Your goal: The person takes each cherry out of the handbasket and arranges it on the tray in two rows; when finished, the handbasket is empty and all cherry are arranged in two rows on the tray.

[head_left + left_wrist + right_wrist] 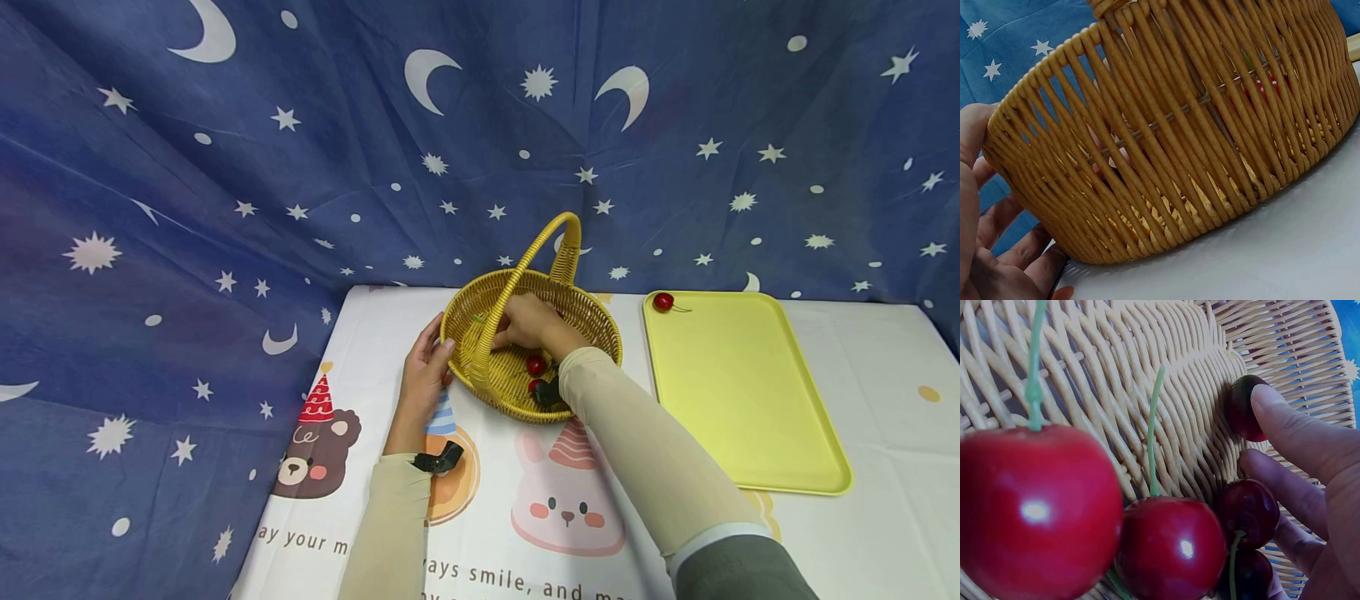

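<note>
A yellow wicker basket [600, 333] with a tall arched handle stands on the table. My left hand [423, 375] holds its left side, thumb at the rim and fingers along the outer wall. Inside the basket is my right hand [528, 321], partly hidden by the handle. In the right wrist view, its thumb touches a dark red cherry [1241, 415] by the woven wall, with the index fingertip just below. More cherries lie close by: a large bright one [1035, 512], a smaller one [1172, 550] and two dark ones [1247, 509] near the other fingers.
On the right lies a yellow tray [742, 392] with one stemmed cherry [663, 302] in its far left corner. A white printed cloth [892, 400] covers the table. A dark blue starry curtain [495, 108] hangs behind and to the left.
</note>
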Available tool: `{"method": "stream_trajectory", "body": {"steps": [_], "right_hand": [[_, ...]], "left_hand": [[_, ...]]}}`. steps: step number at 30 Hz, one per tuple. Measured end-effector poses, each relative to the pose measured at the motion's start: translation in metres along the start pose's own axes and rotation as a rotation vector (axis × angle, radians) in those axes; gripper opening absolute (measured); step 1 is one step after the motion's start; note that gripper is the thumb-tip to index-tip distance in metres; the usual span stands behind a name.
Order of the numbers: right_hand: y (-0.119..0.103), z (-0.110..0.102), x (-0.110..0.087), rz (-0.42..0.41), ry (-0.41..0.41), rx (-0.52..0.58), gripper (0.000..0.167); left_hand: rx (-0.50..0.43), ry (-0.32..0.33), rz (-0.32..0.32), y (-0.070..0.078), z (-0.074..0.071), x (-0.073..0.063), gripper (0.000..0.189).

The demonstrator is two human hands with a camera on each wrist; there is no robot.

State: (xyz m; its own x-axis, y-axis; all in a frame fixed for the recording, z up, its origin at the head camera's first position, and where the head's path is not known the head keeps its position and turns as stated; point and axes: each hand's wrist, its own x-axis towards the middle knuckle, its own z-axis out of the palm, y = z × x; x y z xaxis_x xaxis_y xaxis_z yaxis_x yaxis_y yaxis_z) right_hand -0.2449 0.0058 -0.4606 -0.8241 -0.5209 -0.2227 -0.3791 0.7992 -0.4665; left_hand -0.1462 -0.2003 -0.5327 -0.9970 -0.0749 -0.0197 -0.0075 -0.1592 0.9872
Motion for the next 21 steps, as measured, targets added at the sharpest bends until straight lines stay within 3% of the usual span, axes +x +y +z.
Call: {"method": "stream_trajectory", "body": {"steps": [21], "right_hand": [[0.0047,0.0004,-0.0019,-0.027,0.007,0.008,0.022]], "left_hand": [[0.031,0.009,-0.026,-0.0011,-0.0007,0.0001,0.052]]}}
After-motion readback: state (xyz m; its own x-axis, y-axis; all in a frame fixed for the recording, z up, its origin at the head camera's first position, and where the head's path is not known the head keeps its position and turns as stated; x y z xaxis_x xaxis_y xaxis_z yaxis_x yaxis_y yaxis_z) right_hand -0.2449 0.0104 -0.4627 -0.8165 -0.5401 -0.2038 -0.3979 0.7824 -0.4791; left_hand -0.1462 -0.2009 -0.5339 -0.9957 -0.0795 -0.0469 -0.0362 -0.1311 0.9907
